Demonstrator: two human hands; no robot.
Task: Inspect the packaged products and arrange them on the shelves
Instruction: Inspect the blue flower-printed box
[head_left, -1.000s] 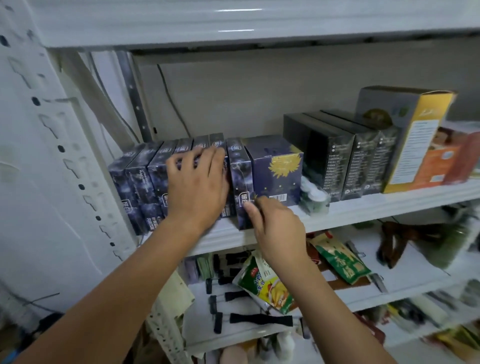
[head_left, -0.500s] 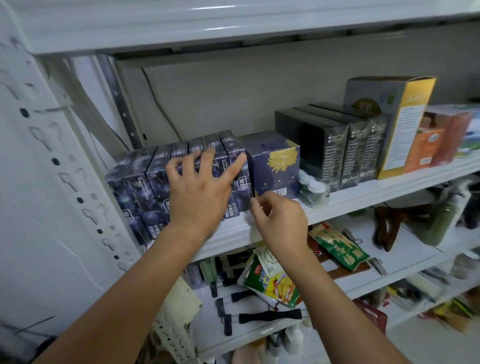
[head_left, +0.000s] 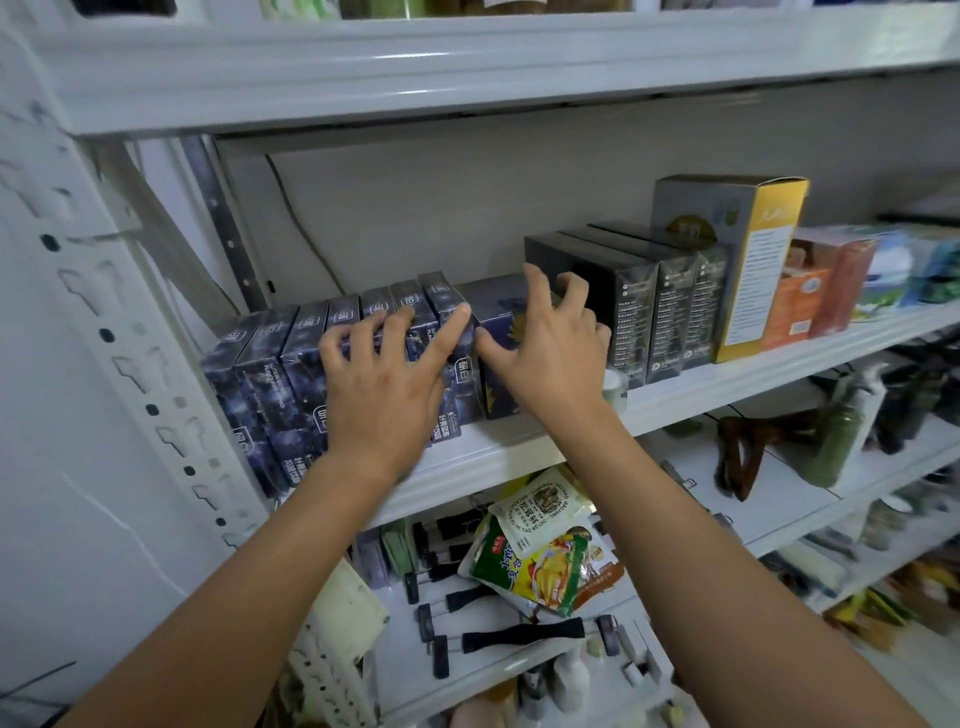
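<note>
A row of several slim dark blue boxes (head_left: 270, 379) stands on the white shelf (head_left: 727, 379), leaning against the left upright. My left hand (head_left: 384, 384) lies flat on the fronts of the boxes at the row's right end, fingers spread. To their right stands a wider blue box with a gold emblem (head_left: 501, 364). My right hand (head_left: 550, 353) covers its front and top with fingers apart and curled, not closed around it.
Right of the blue boxes stand three black boxes (head_left: 654, 312), a tall grey and yellow carton (head_left: 748, 260) and orange boxes (head_left: 810, 291). A small roll (head_left: 615, 387) sits at the shelf front. The lower shelf holds snack pouches (head_left: 540, 551) and black clips (head_left: 519, 634).
My right hand rose from the gold-emblem box's lower front corner to its front and top, fingers now spread. My left hand stays on the slim boxes.
</note>
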